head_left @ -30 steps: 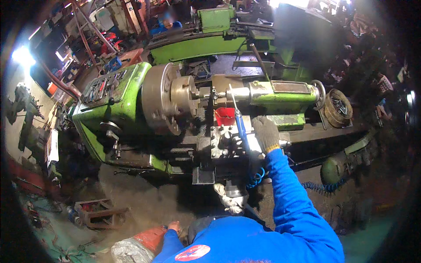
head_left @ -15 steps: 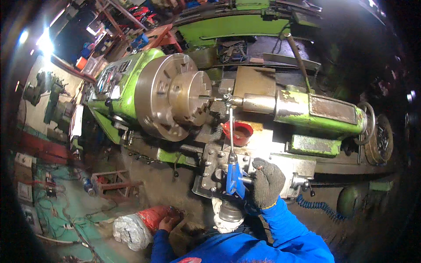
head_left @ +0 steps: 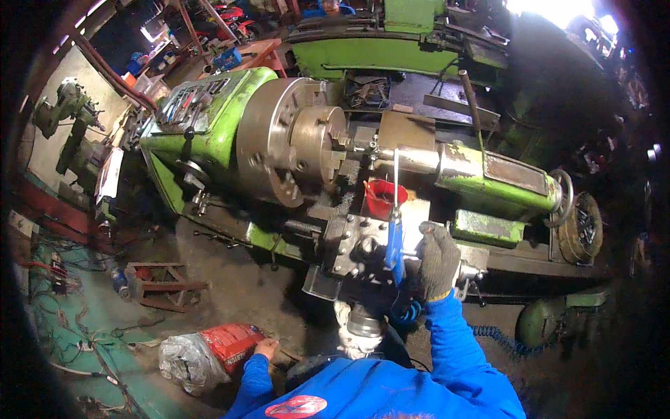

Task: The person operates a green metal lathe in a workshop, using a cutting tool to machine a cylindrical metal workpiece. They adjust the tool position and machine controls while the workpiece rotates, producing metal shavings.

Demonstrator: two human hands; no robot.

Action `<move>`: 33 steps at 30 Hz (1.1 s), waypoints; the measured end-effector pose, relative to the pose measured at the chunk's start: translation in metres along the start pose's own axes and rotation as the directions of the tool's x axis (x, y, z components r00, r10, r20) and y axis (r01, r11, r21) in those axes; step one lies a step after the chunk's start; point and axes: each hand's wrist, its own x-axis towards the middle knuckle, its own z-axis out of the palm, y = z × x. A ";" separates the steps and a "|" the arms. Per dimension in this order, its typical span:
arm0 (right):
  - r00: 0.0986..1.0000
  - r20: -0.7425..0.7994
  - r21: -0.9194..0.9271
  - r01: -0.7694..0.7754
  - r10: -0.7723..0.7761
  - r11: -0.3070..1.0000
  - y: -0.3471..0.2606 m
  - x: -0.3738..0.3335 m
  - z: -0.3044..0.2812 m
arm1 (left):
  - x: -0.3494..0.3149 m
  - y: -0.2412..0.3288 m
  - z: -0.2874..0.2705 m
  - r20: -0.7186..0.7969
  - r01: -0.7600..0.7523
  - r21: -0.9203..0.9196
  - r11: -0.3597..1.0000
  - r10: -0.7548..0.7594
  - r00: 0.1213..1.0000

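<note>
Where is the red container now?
In the head view, the red container sits just right of centre, partly behind the blue air gun's nozzle, up-left of the gloved right hand.

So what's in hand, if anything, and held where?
Cannot tell: the gloved right hand is beside the blue air gun, but no grip shows clearly. The bare left hand appears beside the red sack, hold unclear.

You wear a bright blue garment with long sleeves; on its left part there is an oval red emblem with white marking inside; your right hand has a knitted glove of dark grey-brown colour, and its cuff ends with a narrow yellow band; your left hand is bare, and the left sleeve reaches about to the wrist.
</note>
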 end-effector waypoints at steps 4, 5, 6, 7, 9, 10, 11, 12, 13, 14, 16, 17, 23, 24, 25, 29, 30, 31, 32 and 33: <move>0.995 0.048 -0.130 -0.076 0.082 0.989 -0.017 0.003 -0.011 | 0.042 -0.006 -0.005 0.008 -0.062 -0.178 0.982 0.064 0.998; 0.999 0.026 -0.332 0.045 -0.039 0.942 -0.021 0.004 -0.010 | 0.044 -0.005 -0.004 0.012 -0.063 -0.244 0.968 0.068 0.998; 0.987 0.029 -0.520 0.152 -0.160 0.840 -0.024 0.007 -0.012 | 0.043 -0.006 -0.002 0.017 -0.062 -0.310 0.949 0.070 0.997; 0.987 0.076 -0.621 0.159 -0.143 0.767 -0.034 0.011 -0.011 | 0.045 -0.008 -0.001 0.021 -0.061 -0.369 0.927 0.074 0.997; 0.987 0.157 -0.761 0.140 -0.029 0.634 -0.049 0.022 -0.008 | 0.046 -0.032 0.001 -0.002 -0.070 -0.263 0.962 0.071 0.997; 0.987 0.157 -0.784 0.102 0.037 0.613 -0.050 0.027 -0.008 | 0.051 -0.043 0.003 -0.013 -0.080 -0.205 0.975 0.079 0.997; 0.982 0.153 -0.798 0.056 0.112 0.600 -0.048 0.030 -0.010 | 0.060 -0.066 0.005 0.000 -0.094 -0.170 0.981 0.095 0.995; 0.970 0.162 -0.809 0.026 0.179 0.587 -0.049 0.033 -0.007 | 0.059 -0.089 0.006 0.008 -0.101 -0.148 0.984 0.104 0.995; 0.957 0.165 -0.814 -0.003 0.237 0.581 -0.052 0.037 -0.004 | 0.058 -0.100 0.009 0.024 -0.117 -0.133 0.984 0.121 0.992; 0.961 0.158 -0.835 0.008 0.227 0.549 -0.047 0.039 -0.003 | 0.051 -0.112 0.011 0.040 -0.280 0.113 0.953 0.277 0.960; 0.966 0.145 -0.871 0.023 0.214 0.491 -0.038 0.040 -0.002 | 0.043 -0.135 0.011 0.121 -0.511 0.566 0.647 0.547 0.828; 0.969 0.130 -0.862 0.007 0.208 0.507 -0.046 0.035 0.005 | 0.034 -0.148 0.014 0.081 -0.406 0.458 0.791 0.417 0.905; 0.958 0.105 -0.855 -0.050 0.267 0.516 -0.021 0.045 -0.019 | 0.038 -0.145 0.015 0.122 0.009 0.102 0.995 -0.022 0.992; 0.956 0.129 -0.857 -0.025 0.263 0.514 -0.031 0.043 -0.001 | 0.029 -0.159 0.022 0.125 0.087 0.040 0.995 -0.092 0.988; 0.954 0.129 -0.862 -0.027 0.271 0.506 -0.045 0.038 0.006 | 0.028 -0.164 0.023 0.141 0.151 0.001 0.989 -0.150 0.979; 0.970 0.136 -0.851 0.011 0.200 0.525 -0.046 0.033 0.013 | 0.036 -0.162 0.008 0.076 -0.337 0.304 0.891 0.330 0.941; 0.977 0.112 -0.845 -0.003 0.182 0.534 -0.046 0.031 0.005 | 0.042 -0.151 0.004 0.071 -0.419 0.317 0.851 0.419 0.905; 0.973 0.103 -0.843 -0.025 0.207 0.537 -0.040 0.034 -0.003 | 0.050 -0.135 0.000 0.086 -0.372 0.322 0.871 0.364 0.927; 0.967 0.116 -0.836 -0.028 0.225 0.548 -0.031 0.039 -0.003 | 0.050 -0.122 -0.004 0.085 -0.307 0.322 0.896 0.295 0.952; 0.964 0.113 -0.835 -0.039 0.241 0.549 -0.028 0.045 -0.009 | 0.053 -0.108 -0.004 0.048 -0.263 0.175 0.949 0.259 0.965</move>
